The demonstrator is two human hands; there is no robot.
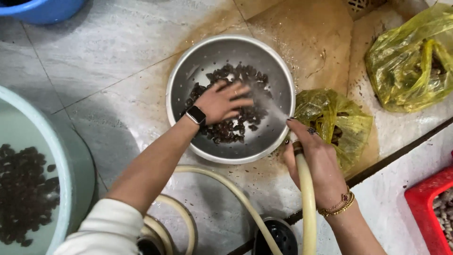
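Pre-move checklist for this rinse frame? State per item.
1. Right hand gripping the hose near its nozzle: ok.
2. Spray aimed into the metal colander, not over the rim: ok.
3. Left hand resting on the dark shellfish inside the colander: ok.
4. Colander sitting flat on the wet tiled floor: ok.
5. Yellow bag clear of the colander rim: not ok, it lies right against it, beside the right hand.
6. Water draining through the colander base: cannot tell.
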